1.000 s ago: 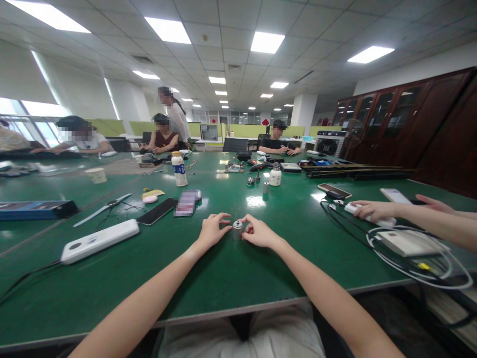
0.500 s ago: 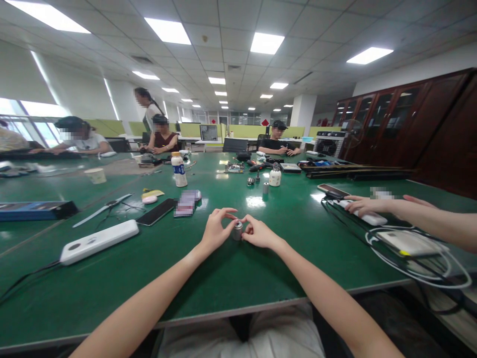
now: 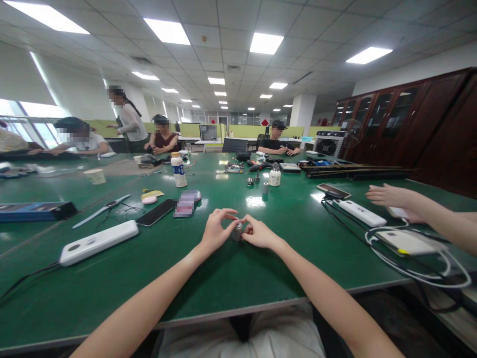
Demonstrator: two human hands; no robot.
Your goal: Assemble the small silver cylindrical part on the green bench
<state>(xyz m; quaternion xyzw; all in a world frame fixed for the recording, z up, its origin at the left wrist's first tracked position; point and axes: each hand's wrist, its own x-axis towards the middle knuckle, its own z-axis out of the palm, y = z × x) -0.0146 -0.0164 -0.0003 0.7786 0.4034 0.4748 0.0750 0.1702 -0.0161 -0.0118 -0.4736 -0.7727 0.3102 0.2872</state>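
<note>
A small grey metal cylinder stands upright on the green table, between my two hands. My left hand curves round its left side, thumb against it and fingers bent over its top. From the right, my right hand has its fingers curled at the cylinder, with the index fingertip at its top. The fingertips of both hands meet above it, and whatever small part may lie between them is too small to make out. Farther back stands a similar metal cylinder.
To the left lie a white power strip, a black phone and a purple-white packet. A bottle and a white jar stand farther back. At right, another person's hand hovers near another strip and cables.
The other person's hand at right has lifted off the white strip and moved right. A standing person in the background has moved left. My hands have hardly moved.
</note>
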